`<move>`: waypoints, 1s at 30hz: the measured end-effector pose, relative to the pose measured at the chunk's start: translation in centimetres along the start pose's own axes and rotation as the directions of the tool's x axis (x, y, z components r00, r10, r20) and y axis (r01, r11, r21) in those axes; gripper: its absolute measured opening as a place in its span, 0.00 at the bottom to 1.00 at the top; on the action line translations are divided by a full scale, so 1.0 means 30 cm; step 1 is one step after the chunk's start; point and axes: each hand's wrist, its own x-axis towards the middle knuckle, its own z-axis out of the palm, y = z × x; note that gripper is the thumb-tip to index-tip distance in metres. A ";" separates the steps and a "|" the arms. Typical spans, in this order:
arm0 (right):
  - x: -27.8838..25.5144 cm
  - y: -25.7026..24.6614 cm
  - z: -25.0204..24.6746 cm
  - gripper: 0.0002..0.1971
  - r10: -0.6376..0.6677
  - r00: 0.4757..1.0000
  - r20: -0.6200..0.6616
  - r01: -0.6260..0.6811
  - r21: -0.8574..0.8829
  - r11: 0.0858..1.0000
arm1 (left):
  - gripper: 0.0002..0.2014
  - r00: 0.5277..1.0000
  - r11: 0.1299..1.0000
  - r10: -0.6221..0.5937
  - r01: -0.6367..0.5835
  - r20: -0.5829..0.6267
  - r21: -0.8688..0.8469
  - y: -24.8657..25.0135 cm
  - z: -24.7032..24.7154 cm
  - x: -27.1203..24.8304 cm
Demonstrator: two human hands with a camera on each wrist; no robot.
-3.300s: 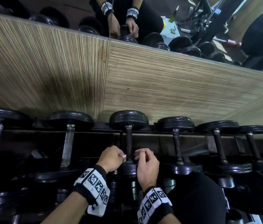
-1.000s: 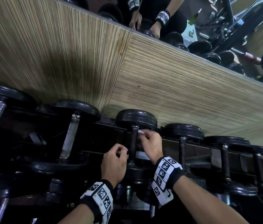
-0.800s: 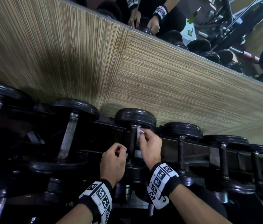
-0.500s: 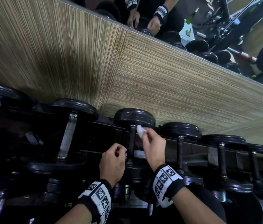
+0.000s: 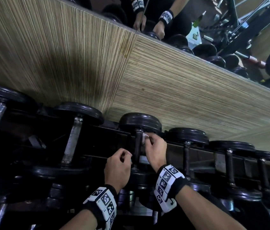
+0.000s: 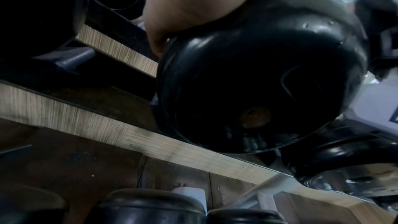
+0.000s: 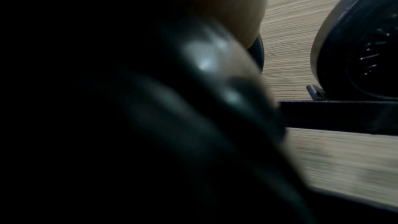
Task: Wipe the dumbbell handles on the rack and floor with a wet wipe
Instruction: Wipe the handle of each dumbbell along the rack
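Observation:
A black dumbbell (image 5: 140,122) lies on the rack (image 5: 97,140), its dark handle (image 5: 137,146) pointing away from me. My right hand (image 5: 147,138) pinches a small white wet wipe (image 5: 144,137) against the far end of that handle, just under the far head. My left hand (image 5: 128,156) is curled at the handle's near end, fingertips against it by the collar. In the left wrist view the heel of the left hand (image 6: 189,6) rests on the dumbbell's near head (image 6: 258,83). The right wrist view is dark and blurred, so the wipe is hidden there.
More dumbbells flank this one: steel handles (image 5: 72,140) to the left, thin dark handles (image 5: 187,155) to the right. A wood-grain wall panel (image 5: 164,80) stands right behind the rack, with a mirror (image 5: 230,30) above. Lower-tier dumbbells (image 6: 150,207) sit over the dark floor.
My right hand has slid the wipe from the handle's near end up to its far end and stays there. The left hand keeps its place at the near end.

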 end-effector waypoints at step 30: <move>-0.265 -0.053 -0.013 0.11 0.225 0.959 -0.171 -0.166 0.306 0.938 | 0.04 0.915 0.974 -0.093 0.166 0.394 -0.156 0.073 0.017 0.339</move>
